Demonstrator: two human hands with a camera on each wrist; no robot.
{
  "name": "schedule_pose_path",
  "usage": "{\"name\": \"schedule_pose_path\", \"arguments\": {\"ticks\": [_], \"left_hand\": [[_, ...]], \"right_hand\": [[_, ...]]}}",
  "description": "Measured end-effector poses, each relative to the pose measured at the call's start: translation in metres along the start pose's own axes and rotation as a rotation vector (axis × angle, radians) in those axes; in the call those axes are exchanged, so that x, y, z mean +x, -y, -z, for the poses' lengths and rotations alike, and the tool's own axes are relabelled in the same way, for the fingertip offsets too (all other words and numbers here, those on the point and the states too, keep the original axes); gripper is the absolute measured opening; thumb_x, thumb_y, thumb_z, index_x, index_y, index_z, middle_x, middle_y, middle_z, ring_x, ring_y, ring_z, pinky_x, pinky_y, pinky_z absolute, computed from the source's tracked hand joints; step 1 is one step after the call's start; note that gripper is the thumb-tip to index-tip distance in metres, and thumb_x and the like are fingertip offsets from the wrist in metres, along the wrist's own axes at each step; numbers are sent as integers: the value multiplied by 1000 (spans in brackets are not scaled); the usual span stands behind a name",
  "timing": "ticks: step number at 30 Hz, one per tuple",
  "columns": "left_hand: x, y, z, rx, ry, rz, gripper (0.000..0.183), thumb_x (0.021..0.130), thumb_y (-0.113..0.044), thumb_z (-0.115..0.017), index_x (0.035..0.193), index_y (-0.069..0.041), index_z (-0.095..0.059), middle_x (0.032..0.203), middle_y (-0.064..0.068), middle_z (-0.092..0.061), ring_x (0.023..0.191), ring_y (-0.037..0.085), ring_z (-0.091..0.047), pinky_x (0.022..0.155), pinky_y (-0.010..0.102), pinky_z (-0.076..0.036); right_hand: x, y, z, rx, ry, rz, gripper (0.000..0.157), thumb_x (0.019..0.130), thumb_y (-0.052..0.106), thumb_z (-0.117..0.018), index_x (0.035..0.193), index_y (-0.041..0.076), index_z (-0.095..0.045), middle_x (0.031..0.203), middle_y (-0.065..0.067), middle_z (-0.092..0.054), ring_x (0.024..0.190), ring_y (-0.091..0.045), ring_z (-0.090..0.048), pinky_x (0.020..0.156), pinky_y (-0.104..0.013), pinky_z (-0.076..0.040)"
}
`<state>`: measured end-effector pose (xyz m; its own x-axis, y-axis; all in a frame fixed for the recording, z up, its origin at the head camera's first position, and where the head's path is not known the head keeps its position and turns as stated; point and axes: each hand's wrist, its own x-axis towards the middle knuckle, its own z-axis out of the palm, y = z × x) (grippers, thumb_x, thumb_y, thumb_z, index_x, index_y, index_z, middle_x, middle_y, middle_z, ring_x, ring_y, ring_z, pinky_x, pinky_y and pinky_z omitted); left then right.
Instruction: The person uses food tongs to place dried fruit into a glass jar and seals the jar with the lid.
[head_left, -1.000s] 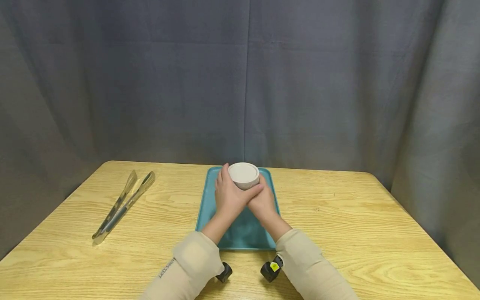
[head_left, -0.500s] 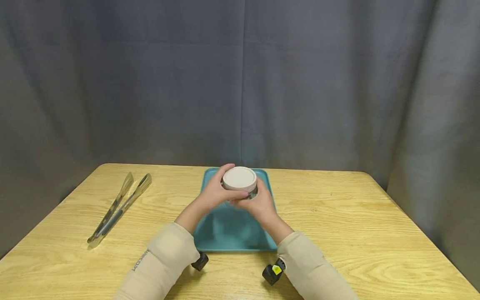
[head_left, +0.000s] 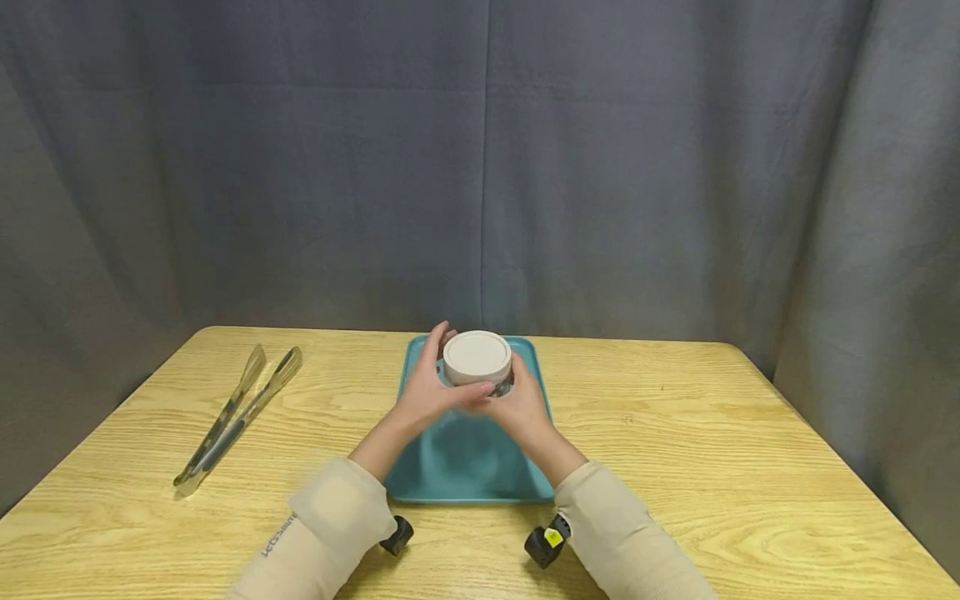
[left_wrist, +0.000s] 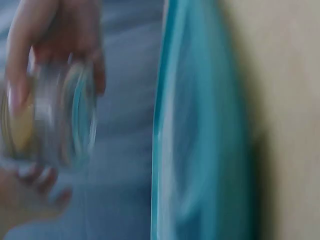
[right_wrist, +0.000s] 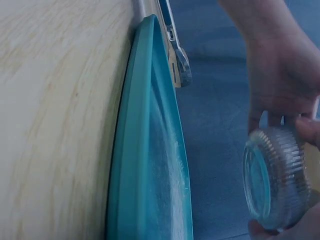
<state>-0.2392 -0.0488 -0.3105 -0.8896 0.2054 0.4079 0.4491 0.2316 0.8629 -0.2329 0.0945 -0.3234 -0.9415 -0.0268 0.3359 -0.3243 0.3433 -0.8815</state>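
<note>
A ribbed clear glass jar (right_wrist: 280, 175) with a pale round lid (head_left: 477, 354) is held upright above the teal tray (head_left: 472, 483). My right hand (head_left: 522, 412) grips the glass body from the right, its fingers wrapping round it in the left wrist view. To the left of the lid, my left hand (head_left: 422, 398) is spread in a wide curve. Its thumb lies along the front of the lid, while its fingers stand loosened, with tray showing between palm and lid. The left wrist view is blurred.
Metal tongs (head_left: 236, 421) with spread arms lie on the wooden table (head_left: 675, 450), left of the tray. A grey curtain (head_left: 480, 167) hangs behind the table. Small black cameras sit at both wrists, below the sleeves.
The left hand, at first clasped close round the lid, has swung left and then loosened, its fingers straightening. The right hand keeps its grip on the jar.
</note>
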Motion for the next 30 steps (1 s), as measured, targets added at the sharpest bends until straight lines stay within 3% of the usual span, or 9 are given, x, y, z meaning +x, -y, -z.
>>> {"name": "schedule_pose_path", "arguments": {"ticks": [3,7,10,13,16,22,26,30], "left_hand": [[-7,-6,-17,89,-185,-27,98,62,-38,-75,136,-7,-18,131,9,-31,116,22,-30,91,43,-27],[-9,-13,-38,217,-366,16,95,59,-48,-73,131,-6,-27,123,10,-37,110,25,-35,84,43,-32],[-6,-14,-48,282,-459,51,93,56,-53,-72,127,-7,-33,116,9,-42,104,26,-40,79,43,-35],[-4,-11,-51,287,-485,53,87,56,-51,-73,123,-9,-38,112,8,-46,99,26,-44,76,43,-37],[-2,-6,-45,206,-404,42,82,59,-43,-75,124,-9,-38,114,8,-45,100,26,-43,77,43,-37],[4,-1,-17,-78,-72,115,83,63,-25,-77,131,-12,-31,122,7,-39,105,22,-41,81,39,-38],[11,3,5,-185,142,126,77,66,-15,-75,131,-15,-33,121,7,-40,106,23,-40,85,41,-35],[14,6,21,-278,296,122,75,69,-10,-72,132,-16,-32,123,9,-39,110,24,-38,89,44,-28]], "right_hand": [[1,0,-1,-48,-45,7,75,62,17,-77,125,7,-39,118,-10,-48,108,-24,-42,85,-40,-35],[0,-1,-4,-96,-119,16,67,66,15,-72,125,8,-40,117,-11,-50,107,-26,-44,84,-41,-36],[0,-1,-6,-107,-164,19,61,70,14,-68,124,7,-41,116,-12,-51,107,-26,-45,85,-40,-36],[-1,-1,-7,-105,-170,0,58,72,12,-64,125,6,-40,116,-13,-51,107,-27,-45,84,-40,-37],[-1,-1,-5,-77,-141,-28,64,69,11,-67,126,8,-39,118,-12,-49,107,-26,-44,81,-41,-39],[-1,-4,0,81,-38,-46,79,60,12,-77,128,8,-37,121,-7,-44,109,-21,-40,82,-39,-38],[-1,-5,3,131,32,-33,77,60,13,-78,125,6,-38,119,-8,-44,107,-21,-40,84,-39,-36],[-2,-2,5,132,90,-47,77,62,15,-77,126,7,-37,120,-8,-43,107,-22,-39,83,-39,-37]]}}
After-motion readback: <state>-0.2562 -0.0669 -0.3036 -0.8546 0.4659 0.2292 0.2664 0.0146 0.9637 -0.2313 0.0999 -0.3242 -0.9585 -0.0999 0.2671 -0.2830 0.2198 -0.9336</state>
